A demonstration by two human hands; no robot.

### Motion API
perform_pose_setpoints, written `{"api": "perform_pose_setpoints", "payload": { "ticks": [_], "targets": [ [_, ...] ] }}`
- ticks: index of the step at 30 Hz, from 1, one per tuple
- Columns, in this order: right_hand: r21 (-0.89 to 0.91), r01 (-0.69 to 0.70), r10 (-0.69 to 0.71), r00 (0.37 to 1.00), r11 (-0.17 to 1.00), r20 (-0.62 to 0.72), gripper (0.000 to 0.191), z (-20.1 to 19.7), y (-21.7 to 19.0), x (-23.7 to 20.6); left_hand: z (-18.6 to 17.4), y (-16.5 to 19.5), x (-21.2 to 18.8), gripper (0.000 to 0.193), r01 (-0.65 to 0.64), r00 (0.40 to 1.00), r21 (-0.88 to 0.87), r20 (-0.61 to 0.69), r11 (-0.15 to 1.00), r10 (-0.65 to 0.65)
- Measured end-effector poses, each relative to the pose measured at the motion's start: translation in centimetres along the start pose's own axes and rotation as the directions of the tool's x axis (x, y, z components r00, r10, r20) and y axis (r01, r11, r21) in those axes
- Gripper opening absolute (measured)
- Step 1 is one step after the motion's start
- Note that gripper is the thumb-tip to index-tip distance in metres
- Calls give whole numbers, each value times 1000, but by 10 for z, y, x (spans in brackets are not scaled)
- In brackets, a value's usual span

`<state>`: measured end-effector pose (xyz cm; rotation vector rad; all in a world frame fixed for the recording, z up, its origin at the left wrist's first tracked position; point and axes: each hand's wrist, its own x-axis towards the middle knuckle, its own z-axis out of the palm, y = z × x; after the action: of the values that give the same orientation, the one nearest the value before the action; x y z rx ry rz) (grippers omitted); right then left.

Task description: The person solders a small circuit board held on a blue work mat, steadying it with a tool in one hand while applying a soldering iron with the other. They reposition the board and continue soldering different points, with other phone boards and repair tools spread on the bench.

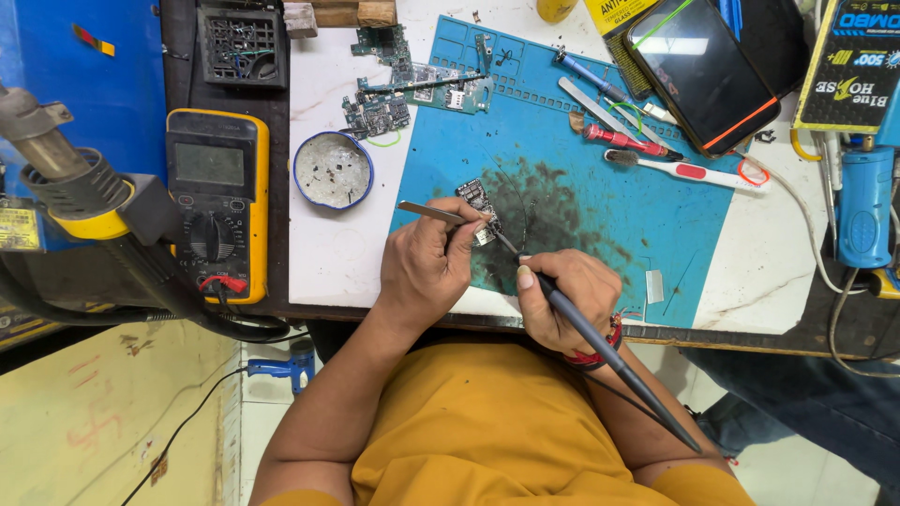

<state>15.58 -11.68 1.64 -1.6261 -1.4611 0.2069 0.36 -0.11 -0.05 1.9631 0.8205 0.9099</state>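
My left hand [427,267] grips metal tweezers [429,213] whose tips press on a small circuit board [479,202] lying on the blue work mat [600,197]. My right hand [567,295] holds a dark soldering iron [600,347] like a pen, its tip touching the lower edge of the same board. The iron's handle and cable run back over my right wrist, which wears a red bracelet. The mat around the board is stained black.
A yellow multimeter [217,201] and a hot-air nozzle [66,178] sit left. A round blue-rimmed dish [333,169] and larger circuit boards [412,89] lie behind. A toothbrush [684,171], a red tool [623,141], a phone [701,70] and a blue tool [864,206] sit at the right.
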Motion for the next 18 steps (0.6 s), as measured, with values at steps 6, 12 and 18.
{"api": "perform_pose_setpoints", "payload": {
  "ticks": [6, 12, 18],
  "targets": [
    [-7, 11, -11, 1000, 1000, 2, 5, 0, 0, 0, 0, -1, -1, 11, 9, 1000, -7, 6, 1000, -9],
    [-6, 19, -19, 1000, 1000, 6, 5, 0, 0, 0, 0, 0, -1, 11, -7, 1000, -5, -6, 1000, 7],
    [-9, 33, -32, 999, 999, 4, 4, 0, 1, 0, 0, 0, -1, 11, -5, 1000, 3, -5, 1000, 5]
  ]
}}
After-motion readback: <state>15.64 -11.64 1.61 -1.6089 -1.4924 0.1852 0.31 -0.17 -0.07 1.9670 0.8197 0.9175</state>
